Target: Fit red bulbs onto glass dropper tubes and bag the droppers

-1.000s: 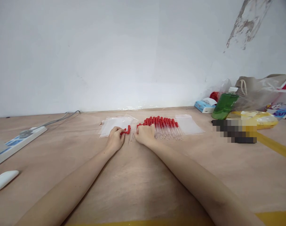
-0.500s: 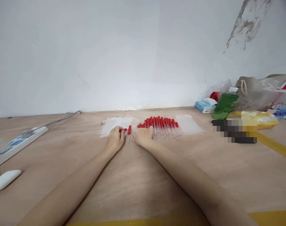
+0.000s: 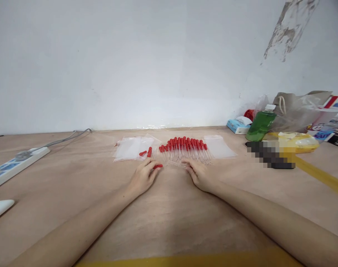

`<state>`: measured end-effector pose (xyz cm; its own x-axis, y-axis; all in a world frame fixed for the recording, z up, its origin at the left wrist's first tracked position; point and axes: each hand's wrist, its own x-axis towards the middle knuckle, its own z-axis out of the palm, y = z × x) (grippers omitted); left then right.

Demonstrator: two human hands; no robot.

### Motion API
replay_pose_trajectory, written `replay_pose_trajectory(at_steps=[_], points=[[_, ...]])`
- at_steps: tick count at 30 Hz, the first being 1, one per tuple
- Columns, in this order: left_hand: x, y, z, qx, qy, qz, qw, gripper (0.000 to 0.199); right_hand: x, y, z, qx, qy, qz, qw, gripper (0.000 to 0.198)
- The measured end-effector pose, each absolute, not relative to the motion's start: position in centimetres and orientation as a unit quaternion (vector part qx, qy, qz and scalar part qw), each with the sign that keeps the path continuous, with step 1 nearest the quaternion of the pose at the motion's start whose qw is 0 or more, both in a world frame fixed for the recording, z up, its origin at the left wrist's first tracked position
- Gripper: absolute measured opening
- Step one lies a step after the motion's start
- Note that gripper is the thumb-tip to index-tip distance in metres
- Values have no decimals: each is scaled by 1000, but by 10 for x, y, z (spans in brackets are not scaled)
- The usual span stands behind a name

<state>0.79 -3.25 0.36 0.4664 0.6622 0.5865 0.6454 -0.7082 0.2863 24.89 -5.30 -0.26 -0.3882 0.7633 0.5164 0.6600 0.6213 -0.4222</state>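
Observation:
My left hand (image 3: 145, 175) pinches a red rubber bulb (image 3: 158, 166) whose end points to the right. Opposite it, the fingers of my right hand (image 3: 200, 174) close on a thin clear dropper tube (image 3: 176, 163) that lies crosswise, pointing left. A gap separates bulb and tube. Just beyond both hands lies a row of droppers (image 3: 187, 142), red bulbs toward the wall and clear tubes toward me. Loose red bulbs (image 3: 142, 153) lie by a stack of clear plastic bags (image 3: 127, 147) at the left, and a few bare tubes lie between them and the row.
More clear bags (image 3: 219, 146) lie right of the row. A tissue pack (image 3: 238, 126), a green bottle (image 3: 261, 124) and a yellow package (image 3: 299, 142) stand farther right, beside a blurred-out dark object (image 3: 271, 155). At the left is a power strip (image 3: 21, 163).
Both hands have come back toward me and apart from the row. The right hand has moved right with a clear tube. The left hand now shows a red bulb in its fingers.

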Motion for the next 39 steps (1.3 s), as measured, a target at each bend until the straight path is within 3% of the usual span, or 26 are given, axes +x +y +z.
replay_pose_trajectory(at_steps=[3, 14, 23, 39], points=[[16, -41, 5, 856, 389, 339, 37, 16, 252, -57, -8, -401, -834, 49, 376, 30], [18, -41, 5, 842, 419, 333, 77, 16, 243, -59, -9, -390, -858, 6, 334, 26], [18, -40, 4, 833, 412, 356, 95, 15, 235, -65, -2, -406, -835, 44, 370, 23], [13, -41, 4, 895, 304, 324, 29, 13, 240, -61, 5, -427, -846, 72, 312, 16]])
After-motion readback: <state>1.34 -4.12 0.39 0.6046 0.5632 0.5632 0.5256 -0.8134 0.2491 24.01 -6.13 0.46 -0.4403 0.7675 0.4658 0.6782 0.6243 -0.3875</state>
